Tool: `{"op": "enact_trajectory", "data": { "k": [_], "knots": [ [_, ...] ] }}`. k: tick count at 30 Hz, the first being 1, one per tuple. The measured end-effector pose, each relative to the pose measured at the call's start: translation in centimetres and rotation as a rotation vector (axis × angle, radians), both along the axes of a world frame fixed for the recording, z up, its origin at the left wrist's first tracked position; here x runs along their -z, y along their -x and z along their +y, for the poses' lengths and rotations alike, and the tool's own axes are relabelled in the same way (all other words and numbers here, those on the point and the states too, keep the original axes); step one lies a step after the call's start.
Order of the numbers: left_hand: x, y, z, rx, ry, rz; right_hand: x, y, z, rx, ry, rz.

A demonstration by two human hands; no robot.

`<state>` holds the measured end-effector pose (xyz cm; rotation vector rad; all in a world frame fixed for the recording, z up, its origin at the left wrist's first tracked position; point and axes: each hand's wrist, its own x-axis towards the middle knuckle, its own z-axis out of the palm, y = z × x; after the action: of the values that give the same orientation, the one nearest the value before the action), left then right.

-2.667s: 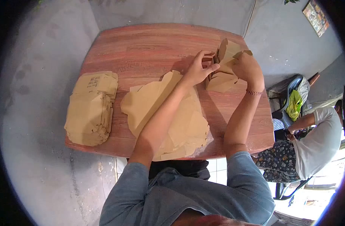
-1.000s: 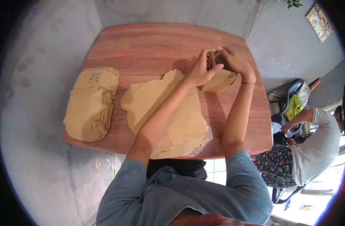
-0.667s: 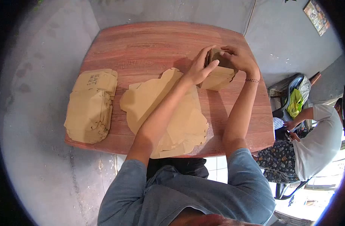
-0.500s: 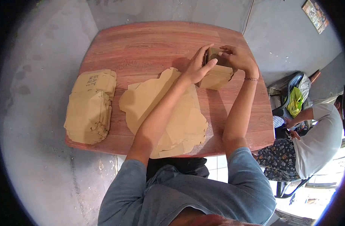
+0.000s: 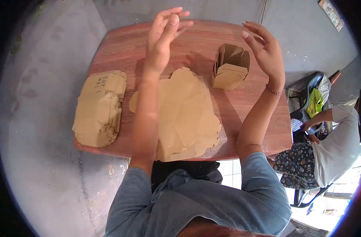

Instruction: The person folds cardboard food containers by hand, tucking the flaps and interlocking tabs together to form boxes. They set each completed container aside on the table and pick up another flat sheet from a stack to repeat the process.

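A folded brown cardboard box (image 5: 230, 73) stands upright on the table with its top open, near the far right. My left hand (image 5: 163, 37) is raised over the far left part of the table, fingers apart and holding nothing. To the right of the box hovers my right hand (image 5: 267, 51), empty, its fingers loosely curved and apart. Flat cardboard blanks (image 5: 184, 114) lie spread in a loose pile in front of me, partly covered by my left forearm.
A neat stack of flat cardboard pieces with printed letters (image 5: 97, 114) rests at the table's left side. The wooden table (image 5: 129, 43) stands close to grey walls. At the right another person (image 5: 334, 146) sits near a chair holding a yellow-green bag (image 5: 315, 102).
Both hands have let go of the cardboard box and lifted away, the left one up and to the left, the right one up and to the right. The box stays standing on the table.
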<state>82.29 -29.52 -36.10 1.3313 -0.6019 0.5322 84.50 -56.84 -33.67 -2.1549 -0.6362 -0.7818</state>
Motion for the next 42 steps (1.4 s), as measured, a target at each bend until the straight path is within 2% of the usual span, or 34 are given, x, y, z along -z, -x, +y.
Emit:
{"op": "enact_trajectory", "data": {
  "k": [1,3,5,7,9,10,12,13,15,16,19,22,24,26,28,31,33,34,38,42],
  "knots": [
    [0.0,0.4,0.8,-0.007,-0.002,-0.002,-0.2,0.6,0.6,-0.053,-0.068,-0.022],
    [0.6,1.0,2.5,-0.075,-0.346,0.195,-0.9,1.9,2.2,-0.120,-0.139,-0.048],
    [2.7,1.5,3.8,-0.156,-0.626,0.469,-1.4,3.5,4.1,-0.188,-0.107,0.055],
    [9.4,0.1,6.2,-0.293,-0.900,0.497,-1.0,3.9,6.0,-0.221,-0.108,0.141],
    [14.7,0.1,8.3,-0.390,-1.299,0.323,0.0,3.7,7.6,-0.340,0.277,0.338],
    [16.5,0.6,8.4,-0.380,-1.313,0.307,0.9,3.5,8.7,-0.331,0.439,0.429],
    [18.7,1.6,8.1,-0.500,-1.147,0.314,3.3,2.4,10.6,-0.303,0.678,0.563],
    [18.3,1.8,7.8,-0.474,-1.162,0.299,4.6,1.6,11.2,-0.296,0.762,0.610],
    [17.2,2.6,7.6,-0.422,-0.946,0.212,6.5,0.0,12.4,-0.252,0.830,0.632],
    [17.3,2.6,7.7,-0.416,-0.949,0.211,7.4,-0.5,12.9,-0.230,0.923,0.633],
    [17.5,2.6,8.0,-0.373,-0.908,0.211,9.9,-1.3,13.5,-0.205,0.844,0.547],
    [16.4,3.4,7.5,-0.462,-0.992,0.227,12.4,-2.2,14.1,-0.204,0.790,0.428],
    [16.4,3.6,7.3,-0.515,-0.914,0.170,13.1,-3.0,14.3,-0.231,0.837,0.495],
    [17.1,3.3,7.5,-0.549,-0.928,0.170,13.0,-3.2,14.6,-0.259,0.886,0.554],
    [17.4,3.6,7.7,-0.585,-0.940,0.172,12.8,-3.0,14.8,-0.183,0.814,0.542],
    [16.8,3.5,8.0,-0.483,-0.929,0.163,12.4,-3.3,15.1,-0.125,0.774,0.545],
    [17.3,3.2,8.1,-0.470,-0.990,0.180,15.1,-5.4,14.5,-0.156,0.717,0.506],
    [17.3,3.2,8.1,-0.471,-0.982,0.185,15.0,-5.3,14.7,-0.182,0.646,0.476],
    [17.6,3.1,8.1,-0.464,-0.965,0.143,13.9,-4.5,14.4,-0.203,0.629,0.544],
    [17.8,3.1,8.3,-0.477,-0.958,0.126,14.8,-5.1,14.3,-0.225,0.529,0.381]
  ]
}}
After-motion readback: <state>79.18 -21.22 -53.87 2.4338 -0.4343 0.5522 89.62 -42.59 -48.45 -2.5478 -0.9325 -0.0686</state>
